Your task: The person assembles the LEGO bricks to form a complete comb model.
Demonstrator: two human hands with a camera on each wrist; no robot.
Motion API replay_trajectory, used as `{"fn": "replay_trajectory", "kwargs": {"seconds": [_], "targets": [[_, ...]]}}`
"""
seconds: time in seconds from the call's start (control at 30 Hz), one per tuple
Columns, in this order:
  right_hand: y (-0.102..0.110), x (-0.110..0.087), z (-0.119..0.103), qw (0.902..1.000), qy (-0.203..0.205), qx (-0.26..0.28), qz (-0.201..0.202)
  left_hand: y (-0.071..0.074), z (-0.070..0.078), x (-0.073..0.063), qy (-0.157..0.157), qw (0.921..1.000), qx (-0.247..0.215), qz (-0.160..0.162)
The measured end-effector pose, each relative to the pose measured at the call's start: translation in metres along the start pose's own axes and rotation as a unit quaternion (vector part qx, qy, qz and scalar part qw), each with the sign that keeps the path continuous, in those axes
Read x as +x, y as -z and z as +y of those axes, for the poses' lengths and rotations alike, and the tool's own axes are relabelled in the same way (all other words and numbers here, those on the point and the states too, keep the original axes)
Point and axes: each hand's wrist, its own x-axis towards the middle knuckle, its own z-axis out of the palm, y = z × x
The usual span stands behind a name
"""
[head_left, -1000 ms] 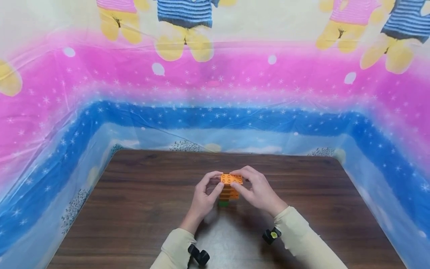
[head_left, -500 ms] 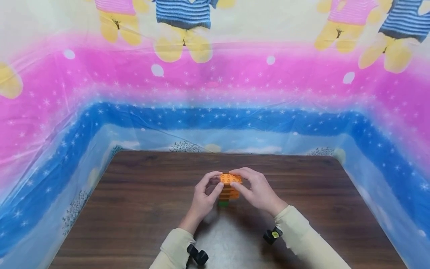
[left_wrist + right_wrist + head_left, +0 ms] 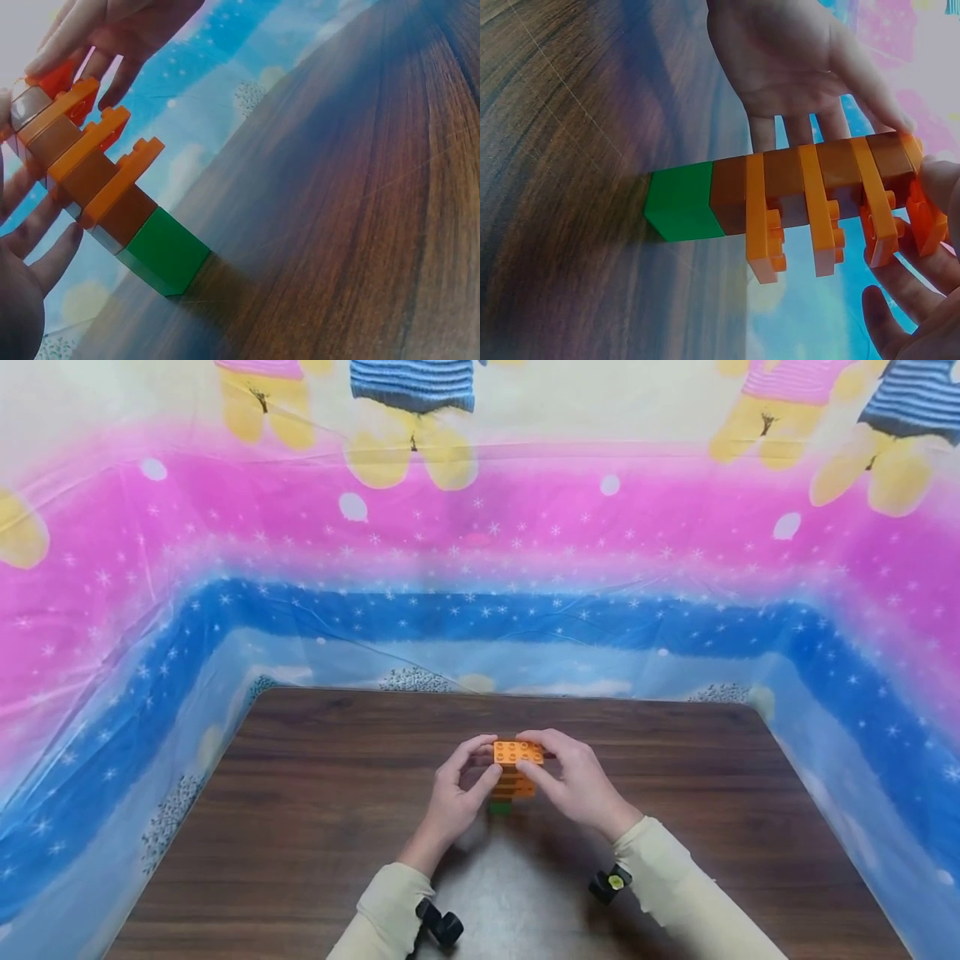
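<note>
A tower of toy building bricks stands upright on the table, with a green brick [image 3: 682,201] at its base. Above it, brown bricks [image 3: 729,193] alternate with thin orange plates that stick out toward the right-hand side. Both hands are at the topmost orange plate [image 3: 517,752], whose studs face up. My left hand [image 3: 456,789] pinches its left end between thumb and fingers, some of which lie behind the tower. My right hand [image 3: 576,777] pinches the overhanging right end, thumb on the near side. In the left wrist view, the fingertips of the right hand [image 3: 131,30] reach past the plate.
The dark wood-grain table [image 3: 315,827] has rounded far corners. A printed pink and blue cloth [image 3: 480,618] surrounds its back and sides. Each sleeve cuff bears a black wrist camera, the left camera [image 3: 441,927] and the right camera [image 3: 611,885].
The head view has shifted slightly, so the scene sits a little higher in it. Both hands keep their hold on the top plate, and the tower looks the same.
</note>
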Motion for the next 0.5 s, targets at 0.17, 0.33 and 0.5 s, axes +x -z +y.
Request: {"fn": "replay_trajectory", "kwargs": {"seconds": [0.17,0.33,0.5], "targets": [[-0.001,-0.003,0.001,0.9997,-0.018,0.011,-0.009,0.001,-0.018,-0.001,-0.013,0.9999,0.008,-0.007],[-0.003,-0.008,0.004,0.9988,-0.040,0.015,-0.023,0.003,-0.037,-0.002,-0.021,0.9997,0.007,-0.013],[-0.006,-0.013,0.009,0.9983,-0.047,0.014,-0.030,0.005,-0.043,-0.005,-0.014,0.9996,0.000,-0.024]]}}
